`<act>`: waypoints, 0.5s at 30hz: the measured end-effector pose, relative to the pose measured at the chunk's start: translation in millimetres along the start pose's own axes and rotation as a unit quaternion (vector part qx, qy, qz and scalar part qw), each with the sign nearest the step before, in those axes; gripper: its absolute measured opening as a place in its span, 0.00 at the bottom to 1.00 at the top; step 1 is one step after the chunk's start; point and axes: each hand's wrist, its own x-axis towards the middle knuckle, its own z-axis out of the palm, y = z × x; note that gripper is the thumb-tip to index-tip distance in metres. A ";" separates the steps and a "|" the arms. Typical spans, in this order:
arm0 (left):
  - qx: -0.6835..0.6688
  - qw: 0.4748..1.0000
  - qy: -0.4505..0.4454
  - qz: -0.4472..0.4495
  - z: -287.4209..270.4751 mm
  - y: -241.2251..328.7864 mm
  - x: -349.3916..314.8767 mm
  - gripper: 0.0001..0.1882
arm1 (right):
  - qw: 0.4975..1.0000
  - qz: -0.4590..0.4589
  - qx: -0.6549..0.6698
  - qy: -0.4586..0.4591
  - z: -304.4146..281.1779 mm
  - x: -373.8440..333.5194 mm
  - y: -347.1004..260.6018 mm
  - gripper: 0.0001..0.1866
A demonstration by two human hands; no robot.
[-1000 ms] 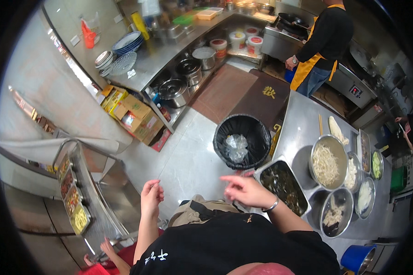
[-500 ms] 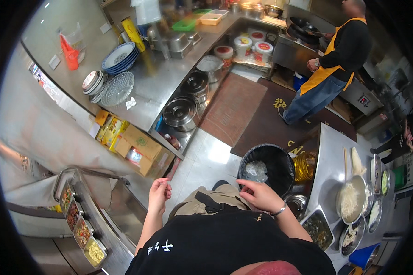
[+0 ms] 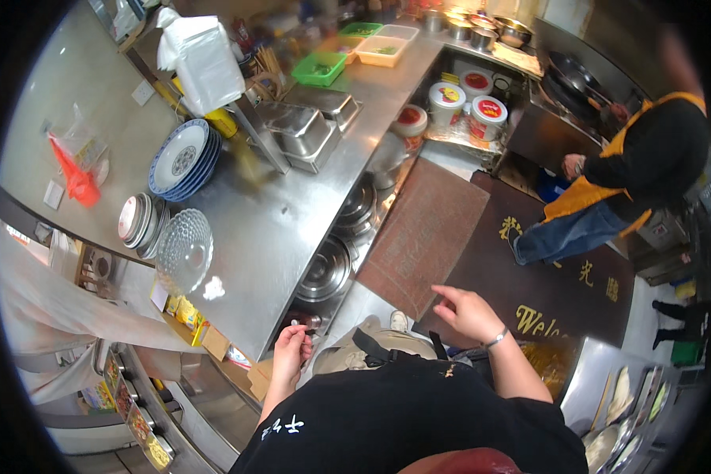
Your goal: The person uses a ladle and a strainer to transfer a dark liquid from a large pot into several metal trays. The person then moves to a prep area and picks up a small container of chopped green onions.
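Observation:
My left hand [image 3: 294, 349] is held in front of my body with its fingers curled together, and I see nothing in it. Below the steel worktop's near corner, it is closest to a dark bottle [image 3: 310, 319] on the low shelf. My right hand [image 3: 472, 314] hangs over the floor mats, fingers spread apart and holding nothing, a bracelet on its wrist. On the worktop [image 3: 280, 229] lie a clear glass bowl [image 3: 186, 249], a stack of blue-rimmed plates [image 3: 183, 162] and a stack of small white bowls [image 3: 138, 221].
A person in a yellow apron [image 3: 600, 189] stands by a wok [image 3: 570, 75] at the far right. Lidded pots [image 3: 324, 268] and sauce tubs [image 3: 488, 114] sit under the counter. Food trays [image 3: 138, 423] line the left; a steel table [image 3: 596, 379] is at the right.
My view has moved forward toward the worktop and mats. The black-lined bin is out of sight. My right hand has shifted right and a little up; my left hand sits slightly lower and right.

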 end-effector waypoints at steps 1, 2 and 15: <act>-0.002 1.000 0.017 0.002 7.6 12.4 13.2 0.08 | 0.999 -0.041 -0.007 0.004 -17.4 34.9 -3.9 0.23; -0.005 0.999 0.033 0.005 15.6 25.9 27.1 0.08 | 0.998 -0.058 -0.010 -0.006 -34.2 70.7 -7.5 0.23; -0.005 0.997 0.020 0.077 136.9 186.7 253.3 0.07 | 0.991 0.017 0.093 -0.098 -121.0 400.0 27.5 0.34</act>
